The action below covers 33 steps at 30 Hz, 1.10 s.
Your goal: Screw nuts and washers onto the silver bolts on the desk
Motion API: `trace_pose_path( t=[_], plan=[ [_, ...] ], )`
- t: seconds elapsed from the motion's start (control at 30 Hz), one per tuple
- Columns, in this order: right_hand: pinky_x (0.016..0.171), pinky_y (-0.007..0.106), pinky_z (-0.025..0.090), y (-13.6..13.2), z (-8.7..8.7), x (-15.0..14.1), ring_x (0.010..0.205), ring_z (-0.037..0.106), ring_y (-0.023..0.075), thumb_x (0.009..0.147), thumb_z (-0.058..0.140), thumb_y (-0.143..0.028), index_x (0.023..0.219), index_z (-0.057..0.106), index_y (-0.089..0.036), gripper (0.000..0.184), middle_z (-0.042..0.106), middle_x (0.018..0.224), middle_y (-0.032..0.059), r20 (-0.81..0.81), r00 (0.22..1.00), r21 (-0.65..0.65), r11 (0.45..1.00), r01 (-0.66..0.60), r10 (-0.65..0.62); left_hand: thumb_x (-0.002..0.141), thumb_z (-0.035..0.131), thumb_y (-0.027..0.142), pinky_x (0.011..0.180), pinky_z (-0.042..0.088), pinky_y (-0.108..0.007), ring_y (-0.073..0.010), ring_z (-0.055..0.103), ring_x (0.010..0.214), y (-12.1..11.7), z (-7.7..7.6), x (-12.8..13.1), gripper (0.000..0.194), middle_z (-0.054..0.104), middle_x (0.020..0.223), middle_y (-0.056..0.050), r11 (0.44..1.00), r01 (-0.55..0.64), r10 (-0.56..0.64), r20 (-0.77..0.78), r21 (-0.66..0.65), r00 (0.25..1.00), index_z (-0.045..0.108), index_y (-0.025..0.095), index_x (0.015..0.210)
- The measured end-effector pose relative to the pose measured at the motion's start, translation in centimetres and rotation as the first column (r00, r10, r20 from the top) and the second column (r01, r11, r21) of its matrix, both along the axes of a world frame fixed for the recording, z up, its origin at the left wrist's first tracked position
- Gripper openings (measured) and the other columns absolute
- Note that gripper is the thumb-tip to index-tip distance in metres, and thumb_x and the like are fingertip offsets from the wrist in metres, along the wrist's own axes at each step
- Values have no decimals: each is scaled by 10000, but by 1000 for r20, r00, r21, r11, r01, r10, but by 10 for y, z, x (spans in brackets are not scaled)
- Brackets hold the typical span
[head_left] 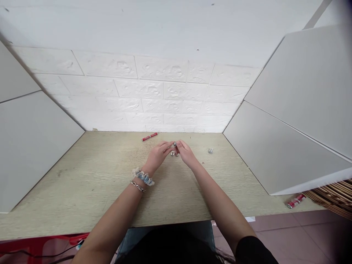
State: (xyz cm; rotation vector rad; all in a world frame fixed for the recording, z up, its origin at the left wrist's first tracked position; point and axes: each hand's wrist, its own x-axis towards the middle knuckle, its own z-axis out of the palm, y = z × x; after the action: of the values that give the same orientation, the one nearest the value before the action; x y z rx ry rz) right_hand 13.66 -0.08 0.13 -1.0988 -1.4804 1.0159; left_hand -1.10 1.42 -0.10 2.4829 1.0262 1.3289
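My left hand, with a scrunchie and a chain bracelet at the wrist, meets my right hand above the middle of the table. Between their fingertips is a small shiny metal piece, too small to name. The right thumb and fingers pinch it from the right. From the left, the fingers of the other hand close on it, partly hiding it. Just below the fingers lie a couple of small silvery pieces. Another small silvery metal piece lies apart on the tabletop, to the right of my hands.
A red tube with a pale middle band lies near the wall. A second red cylinder is at the front right edge, beside a brown woven item. Grey panels border the wooden table on both sides, with a white brick-pattern wall behind.
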Motion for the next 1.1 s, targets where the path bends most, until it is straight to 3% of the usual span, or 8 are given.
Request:
trace_pose_path(
  t=[0.23, 0.47, 0.57, 0.7, 0.87, 1.1],
  plan=[
    [618, 253, 388, -1, 1, 2, 584, 489, 100, 810, 347, -571, 746, 440, -199, 389, 462, 605, -44, 36, 998, -20, 998, -60, 61, 851, 472, 300, 766, 480, -255, -132, 579, 861, -1, 1, -1, 238, 610, 919, -57, 994, -26, 31, -43, 108, 999, 587, 185, 1024],
    [621, 258, 392, -2, 5, 3, 579, 497, 89, 799, 421, -496, 792, 466, -185, 315, 499, 676, -31, -7, 997, -15, 997, -81, 81, 828, 504, 338, 681, 487, -230, -103, 578, 712, -1, 2, -1, 226, 610, 874, -42, 996, -55, 57, -26, 68, 998, 593, 170, 952],
    [624, 265, 398, -2, 6, 3, 586, 506, 92, 795, 434, -464, 806, 473, -185, 282, 507, 697, -27, -4, 997, -19, 996, -83, 83, 817, 520, 350, 632, 484, -219, -82, 564, 633, -2, 3, -3, 280, 615, 915, -42, 996, -74, 76, -27, 47, 997, 564, 175, 1030],
    [622, 268, 404, 1, 3, 5, 589, 504, 94, 789, 453, -428, 815, 483, -189, 242, 521, 702, -24, 2, 997, -26, 997, -78, 78, 837, 496, 313, 691, 486, -226, -92, 584, 702, -3, 5, -3, 256, 625, 971, -46, 996, -42, 48, -76, 73, 996, 566, 191, 1051],
    [650, 266, 410, 3, -1, 7, 645, 515, 101, 754, 505, -370, 843, 502, -198, 194, 540, 735, -22, -33, 995, -52, 994, -97, 95, 824, 517, 314, 662, 488, -231, -111, 595, 699, -1, 2, -3, 229, 652, 868, -45, 998, -47, 50, -115, 34, 992, 594, 168, 983],
    [691, 262, 420, 2, 4, 6, 728, 533, 112, 680, 546, -263, 840, 509, -201, 175, 567, 805, -8, -163, 984, -83, 992, -92, 78, 830, 515, 270, 659, 492, -230, -118, 607, 732, 1, -6, 1, 213, 658, 849, -45, 995, -53, 59, -71, 80, 996, 577, 165, 1004]
  ],
)
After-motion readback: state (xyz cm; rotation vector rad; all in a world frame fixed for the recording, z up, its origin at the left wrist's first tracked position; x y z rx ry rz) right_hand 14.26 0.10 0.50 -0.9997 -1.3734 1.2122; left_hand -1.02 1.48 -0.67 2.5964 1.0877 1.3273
